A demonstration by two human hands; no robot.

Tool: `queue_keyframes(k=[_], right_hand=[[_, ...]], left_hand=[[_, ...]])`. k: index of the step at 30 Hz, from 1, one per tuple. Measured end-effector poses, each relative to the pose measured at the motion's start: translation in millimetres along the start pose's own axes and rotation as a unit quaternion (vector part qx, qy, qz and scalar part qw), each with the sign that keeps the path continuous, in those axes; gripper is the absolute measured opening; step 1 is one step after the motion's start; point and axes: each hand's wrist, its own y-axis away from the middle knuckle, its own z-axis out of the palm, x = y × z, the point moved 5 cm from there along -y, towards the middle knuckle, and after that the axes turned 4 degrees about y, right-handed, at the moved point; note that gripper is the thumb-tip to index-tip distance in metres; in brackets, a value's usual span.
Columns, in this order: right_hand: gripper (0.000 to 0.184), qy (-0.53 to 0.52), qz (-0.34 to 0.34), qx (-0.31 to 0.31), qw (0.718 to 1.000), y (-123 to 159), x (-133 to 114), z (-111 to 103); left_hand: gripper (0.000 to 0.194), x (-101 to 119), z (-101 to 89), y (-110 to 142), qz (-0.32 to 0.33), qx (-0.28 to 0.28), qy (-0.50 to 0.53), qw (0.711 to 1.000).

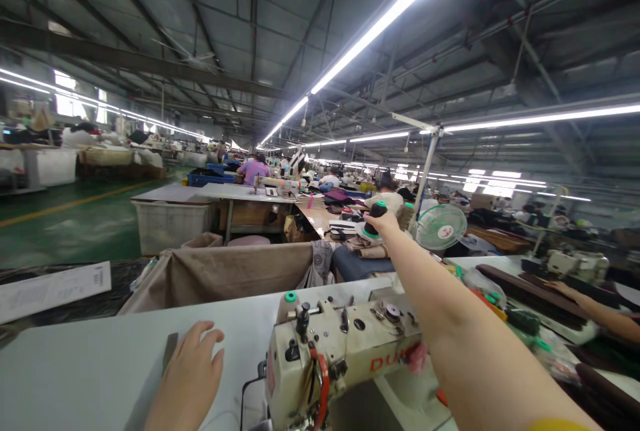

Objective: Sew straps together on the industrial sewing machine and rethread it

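Observation:
My right arm reaches forward over the sewing machine [345,351], and my right hand [388,223] grips a black thread cone [376,218] with a green top and base. The cone stands upright beyond the machine head. Low on the left, my left hand [193,371] hovers over or rests on the pale tabletop [90,364], its fingers loosely bent and apart, holding nothing. A small dark flat piece [170,351] lies beside it. Another spool with a green top [291,297] stands behind the machine's left end.
Behind the table hangs a brown cloth-lined bin [240,274]. A fan [442,226] stands to the right of the pole [425,174]. At far right a co-worker's arm [590,308] reaches over dark fabric strips [535,298]. A printed sheet [55,291] lies at left.

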Motion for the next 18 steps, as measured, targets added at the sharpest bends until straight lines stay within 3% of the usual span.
queue_keyframes(k=[3, 6, 10, 13, 15, 18], right_hand=[[0.041, -0.001, 0.025, -0.006, 1.0, 1, -1, 2], [0.047, -0.017, 0.023, 0.036, 0.999, 0, -10, -16], [0.061, -0.048, 0.006, 0.138, 0.989, 3, -31, -71], [0.059, -0.067, -0.021, 0.172, 0.983, 19, -35, -117], [0.058, -0.073, -0.03, 0.175, 0.981, 34, -22, -143], [0.072, -0.059, -0.041, 0.204, 0.976, 63, 27, -178]], left_hand=[[0.035, 10, -6.7, 1, 0.001, 0.01, 0.001, 1.0], [0.035, 12, -8.2, 1, -0.006, 0.003, 0.005, 1.0], [0.032, 15, -14.2, -1, -0.009, -0.007, 0.016, 1.0], [0.028, 23, -28.4, -1, -0.022, -0.022, 0.018, 0.999], [0.026, 30, -39.3, -2, -0.029, -0.032, 0.024, 0.999], [0.023, 38, -50.8, -2, -0.051, -0.038, 0.047, 0.997]])
